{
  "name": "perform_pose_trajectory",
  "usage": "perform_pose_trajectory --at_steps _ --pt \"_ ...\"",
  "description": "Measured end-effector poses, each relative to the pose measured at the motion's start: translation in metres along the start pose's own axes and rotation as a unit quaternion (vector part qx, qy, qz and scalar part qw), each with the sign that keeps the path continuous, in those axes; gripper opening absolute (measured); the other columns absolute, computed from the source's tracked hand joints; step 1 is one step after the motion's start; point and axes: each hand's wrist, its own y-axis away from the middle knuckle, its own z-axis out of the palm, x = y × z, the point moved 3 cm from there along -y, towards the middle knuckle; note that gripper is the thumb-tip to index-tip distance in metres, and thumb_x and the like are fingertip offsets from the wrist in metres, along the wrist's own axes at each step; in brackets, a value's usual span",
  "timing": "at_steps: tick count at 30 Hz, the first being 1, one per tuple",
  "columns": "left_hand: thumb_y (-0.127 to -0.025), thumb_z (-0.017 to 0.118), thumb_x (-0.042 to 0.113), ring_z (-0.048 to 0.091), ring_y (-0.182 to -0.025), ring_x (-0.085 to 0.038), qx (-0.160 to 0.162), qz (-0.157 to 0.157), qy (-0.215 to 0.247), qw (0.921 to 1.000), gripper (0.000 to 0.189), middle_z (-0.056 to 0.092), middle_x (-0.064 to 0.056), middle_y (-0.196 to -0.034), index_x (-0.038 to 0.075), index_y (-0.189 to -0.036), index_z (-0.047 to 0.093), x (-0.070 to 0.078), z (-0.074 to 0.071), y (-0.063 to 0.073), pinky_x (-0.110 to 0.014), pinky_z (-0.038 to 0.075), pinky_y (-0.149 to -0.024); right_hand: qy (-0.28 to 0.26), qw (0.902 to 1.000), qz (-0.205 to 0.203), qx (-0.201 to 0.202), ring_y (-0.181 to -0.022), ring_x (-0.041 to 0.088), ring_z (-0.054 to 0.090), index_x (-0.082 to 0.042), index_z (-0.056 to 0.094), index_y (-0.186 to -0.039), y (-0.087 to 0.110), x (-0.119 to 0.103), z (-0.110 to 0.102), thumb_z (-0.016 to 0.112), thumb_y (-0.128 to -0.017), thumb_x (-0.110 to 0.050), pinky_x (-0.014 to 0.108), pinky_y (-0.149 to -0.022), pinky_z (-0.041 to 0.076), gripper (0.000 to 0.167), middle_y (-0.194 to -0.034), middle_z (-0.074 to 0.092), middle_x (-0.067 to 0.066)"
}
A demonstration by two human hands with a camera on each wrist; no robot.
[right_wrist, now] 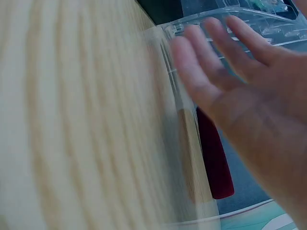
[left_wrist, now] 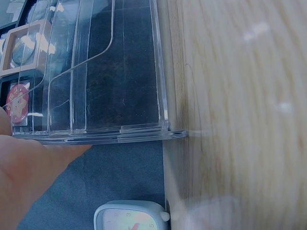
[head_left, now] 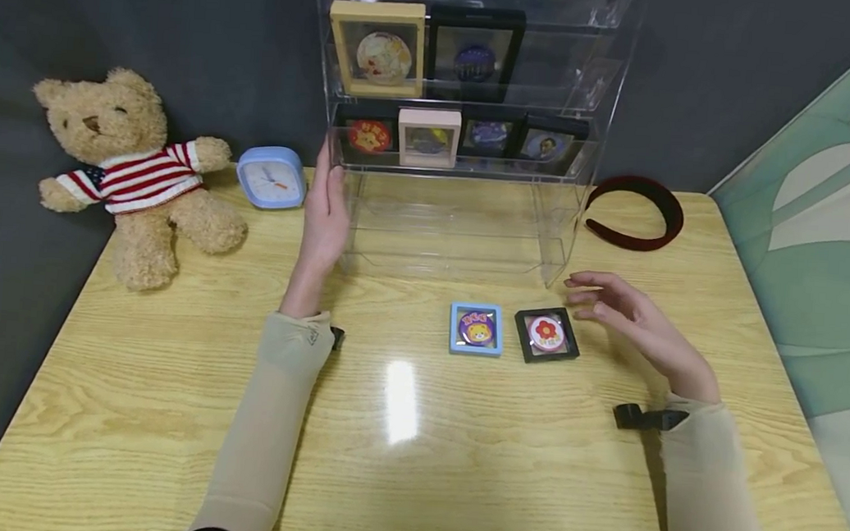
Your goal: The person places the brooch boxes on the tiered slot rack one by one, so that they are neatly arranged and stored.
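My left hand [head_left: 327, 217] rests against the left side of a clear acrylic display rack [head_left: 465, 219]; its fingertips go behind the side panel. Near the rack's front right corner hovers my right hand [head_left: 631, 325], fingers loosely bent and holding nothing. Two small framed badges lie flat on the table before the rack: a blue frame [head_left: 475, 349] with a bear badge and a black frame [head_left: 548, 357] with a red flower badge. On the rack's upper tiers stand a yellow frame [head_left: 384, 90], a pink frame [head_left: 427, 160] and several black frames.
To the left sits a teddy bear [head_left: 150, 172] in a striped shirt, beside a blue clock [head_left: 271, 181]. A dark red headband [head_left: 673, 217] lies right of the rack. The wooden table [head_left: 165, 379] ends at a dark curtain [head_left: 248, 39] behind.
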Motion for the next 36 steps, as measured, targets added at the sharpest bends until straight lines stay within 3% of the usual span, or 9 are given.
perform_pose_trajectory --at_steps 4,10,19,28,36 --pt "-0.118 0.025 0.008 0.019 -0.161 -0.015 -0.001 -0.001 -0.005 1.0 0.053 0.017 -0.018 -0.176 -0.004 -0.169 0.015 0.001 0.0 0.0 -0.029 0.021 -0.128 0.066 0.9964 0.021 -0.048 -0.14 0.012 0.052 0.008 0.041 -0.158 0.001 0.007 0.002 0.065 -0.1 0.014 0.019 -0.111 0.044 0.064 -0.157 0.049 0.018" --pt "-0.118 0.026 0.009 0.019 -0.16 -0.014 -0.002 -0.001 -0.011 0.9999 0.054 0.017 -0.02 -0.176 -0.004 -0.169 0.015 0.001 0.0 0.0 -0.029 0.021 -0.128 0.125 0.9874 -0.017 -0.095 -0.142 0.003 0.043 0.013 0.045 -0.154 0.001 0.014 0.002 0.087 -0.081 0.013 0.014 -0.113 0.038 0.084 -0.155 0.043 0.028" --pt "-0.118 0.026 0.009 0.019 -0.162 -0.019 0.003 -0.012 -0.007 0.9999 0.053 0.018 -0.018 -0.176 -0.005 -0.169 0.017 0.001 -0.001 0.0 -0.028 0.019 -0.128 0.131 0.9871 -0.018 -0.09 -0.138 0.002 0.044 0.013 0.05 -0.148 0.0 0.016 0.005 0.088 -0.08 0.014 0.014 -0.11 0.039 0.078 -0.15 0.042 0.033" --pt "-0.119 0.024 0.01 0.019 -0.161 -0.016 -0.01 -0.013 0.014 0.9998 0.054 0.015 -0.018 -0.177 -0.004 -0.169 0.013 0.002 0.0 0.0 -0.028 0.02 -0.128 0.071 0.9951 0.043 -0.054 -0.122 0.01 0.062 0.009 0.049 -0.146 0.002 0.014 0.005 0.087 -0.079 0.016 0.02 -0.103 0.052 0.077 -0.14 0.056 0.012" --pt "-0.119 0.025 0.009 0.02 -0.161 -0.017 -0.006 -0.002 0.015 0.9999 0.054 0.015 -0.02 -0.176 -0.005 -0.169 0.012 0.003 0.0 0.0 -0.03 0.019 -0.129 0.048 0.996 0.073 -0.016 -0.114 0.012 0.069 0.006 0.052 -0.14 0.002 0.012 0.003 0.083 -0.082 0.019 0.028 -0.091 0.061 0.067 -0.132 0.063 0.006"
